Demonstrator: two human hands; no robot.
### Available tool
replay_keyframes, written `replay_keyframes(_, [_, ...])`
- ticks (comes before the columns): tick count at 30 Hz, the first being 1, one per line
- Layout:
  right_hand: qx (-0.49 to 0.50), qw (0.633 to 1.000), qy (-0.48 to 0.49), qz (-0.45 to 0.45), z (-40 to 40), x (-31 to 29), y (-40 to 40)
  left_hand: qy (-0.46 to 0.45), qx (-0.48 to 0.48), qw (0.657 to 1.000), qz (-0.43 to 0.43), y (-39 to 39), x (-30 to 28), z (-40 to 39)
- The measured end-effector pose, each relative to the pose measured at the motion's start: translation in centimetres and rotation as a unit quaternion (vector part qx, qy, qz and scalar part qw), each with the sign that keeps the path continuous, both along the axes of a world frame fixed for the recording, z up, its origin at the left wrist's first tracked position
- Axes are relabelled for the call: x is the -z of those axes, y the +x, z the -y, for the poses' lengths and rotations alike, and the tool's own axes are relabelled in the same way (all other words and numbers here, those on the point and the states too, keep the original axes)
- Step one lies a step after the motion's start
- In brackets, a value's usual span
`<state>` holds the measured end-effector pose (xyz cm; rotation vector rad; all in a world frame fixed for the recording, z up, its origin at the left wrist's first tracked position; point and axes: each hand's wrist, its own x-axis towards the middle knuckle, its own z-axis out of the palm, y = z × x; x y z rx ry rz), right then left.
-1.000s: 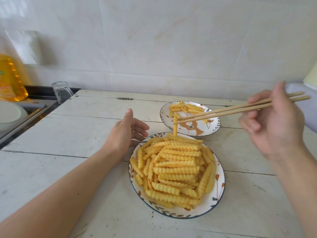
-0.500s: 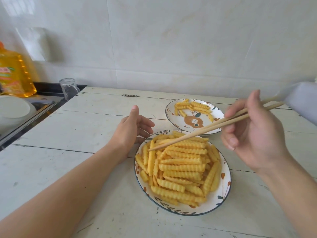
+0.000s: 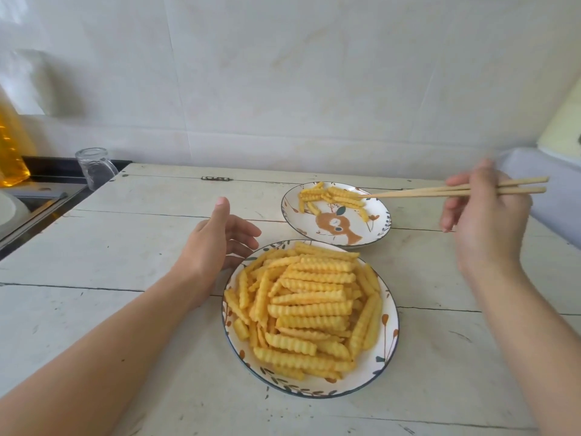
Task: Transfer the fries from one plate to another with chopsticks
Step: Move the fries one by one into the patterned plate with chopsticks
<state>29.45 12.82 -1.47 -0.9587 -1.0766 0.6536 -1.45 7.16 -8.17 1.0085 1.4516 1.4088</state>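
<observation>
Your right hand (image 3: 484, 215) grips the wooden chopsticks (image 3: 452, 192), tips over the few crinkle-cut fries (image 3: 330, 196) on the far deer-print plate (image 3: 377, 228); left hand (image 3: 220, 237), fingers relaxed, rests on the counter (image 3: 125, 247) beside the full leaf-rimmed plate (image 3: 388, 335).

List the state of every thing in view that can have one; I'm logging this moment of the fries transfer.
near plate: heaped with fries
far plate: a few fries at its back
chopsticks: tips at the far plate's fries
right hand: grips the chopsticks
left hand: open, beside the near plate
glass: upside down
</observation>
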Motion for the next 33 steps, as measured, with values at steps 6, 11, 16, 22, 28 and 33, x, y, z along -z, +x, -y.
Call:
replay_keyframes(6, [0.047,0.989,0.013,0.137,-1.0,2.1,-0.1,0.005,0.005,1.000,-0.003,-0.2,0.3,-0.1])
replay_keyframes(11, [0.042,0.977,0.010,0.208,-1.3,2.5,-0.5,0.007,0.006,1.000,-0.008,-0.1,0.4,-0.2])
replay_keyframes(16, [0.049,0.990,-0.009,0.133,0.6,-0.2,-0.6,0.004,0.010,1.000,-0.012,-0.1,0.0,0.2])
replay_keyframes(22, [-0.037,0.999,-0.017,-0.004,6.1,-6.2,1.5,0.014,0.011,0.999,-0.026,0.0,0.2,0.6])
replay_keyframes(28, [0.000,0.996,-0.067,0.053,11.1,-5.9,2.5,0.016,0.010,0.999,-0.036,0.2,0.3,0.8])
replay_keyframes(33, [-0.032,0.989,-0.078,0.121,12.1,-5.0,1.5,0.014,0.009,0.999,-0.036,0.1,0.2,1.0])
